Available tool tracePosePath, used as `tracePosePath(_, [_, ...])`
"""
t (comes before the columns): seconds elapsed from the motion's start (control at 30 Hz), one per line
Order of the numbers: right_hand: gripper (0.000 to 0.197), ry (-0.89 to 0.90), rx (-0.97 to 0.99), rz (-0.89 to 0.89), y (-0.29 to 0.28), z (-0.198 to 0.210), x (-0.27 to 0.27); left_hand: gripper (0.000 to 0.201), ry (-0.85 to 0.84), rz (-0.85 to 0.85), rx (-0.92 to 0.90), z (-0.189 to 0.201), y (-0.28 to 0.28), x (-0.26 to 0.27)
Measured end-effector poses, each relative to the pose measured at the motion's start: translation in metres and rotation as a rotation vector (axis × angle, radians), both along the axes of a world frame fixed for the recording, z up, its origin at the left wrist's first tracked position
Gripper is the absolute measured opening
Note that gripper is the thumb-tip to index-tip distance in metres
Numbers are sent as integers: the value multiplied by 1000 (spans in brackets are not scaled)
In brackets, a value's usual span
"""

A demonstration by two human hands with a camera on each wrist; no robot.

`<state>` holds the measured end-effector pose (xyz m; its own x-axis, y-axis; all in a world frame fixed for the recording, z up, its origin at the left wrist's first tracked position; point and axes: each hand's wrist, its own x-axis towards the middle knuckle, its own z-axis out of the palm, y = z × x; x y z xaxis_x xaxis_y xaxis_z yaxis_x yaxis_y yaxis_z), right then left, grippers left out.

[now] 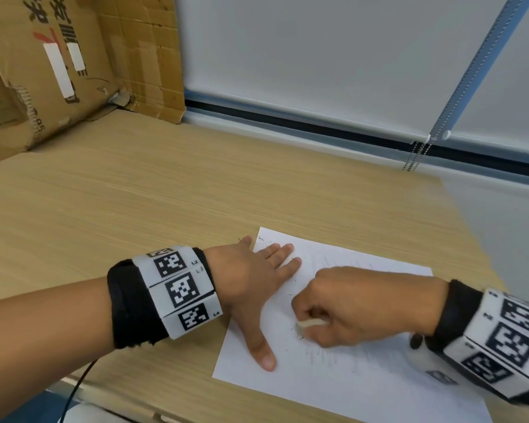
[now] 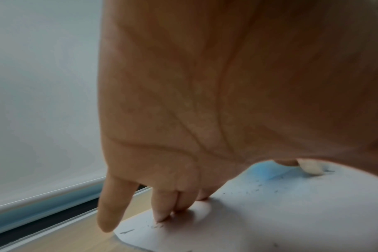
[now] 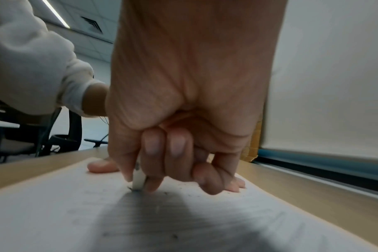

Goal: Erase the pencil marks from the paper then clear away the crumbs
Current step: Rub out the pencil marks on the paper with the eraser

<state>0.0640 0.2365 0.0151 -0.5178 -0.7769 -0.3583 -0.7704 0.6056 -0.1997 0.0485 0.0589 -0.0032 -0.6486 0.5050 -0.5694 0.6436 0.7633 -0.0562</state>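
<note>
A white sheet of paper lies on the wooden desk, with faint pencil marks and dark crumbs scattered on it. My left hand lies flat on the sheet's left part, fingers straight and thumb spread, pressing it down. In the left wrist view its fingertips touch the paper. My right hand pinches a white eraser between thumb and fingers, its tip on the paper. The right wrist view shows the eraser standing on the sheet.
A large cardboard box stands at the desk's back left. A white roller blind with a bead chain hangs behind the desk. A black cable runs under my left forearm. An office chair stands beyond the desk.
</note>
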Motion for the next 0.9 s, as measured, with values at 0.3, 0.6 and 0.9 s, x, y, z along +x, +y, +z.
tracePosePath(0.3, [31,-61,-23,5,-2,-1,4,149,-2,6,-17,-1,0,0])
tracePosePath(0.6, [27,-96,4,-17,-5,2,6,150,5,9,-27,0,1,0])
tracePosePath(0.9, [28,-80,-2,-48,-1,5,2,148,-4,15,-44,3,3,1])
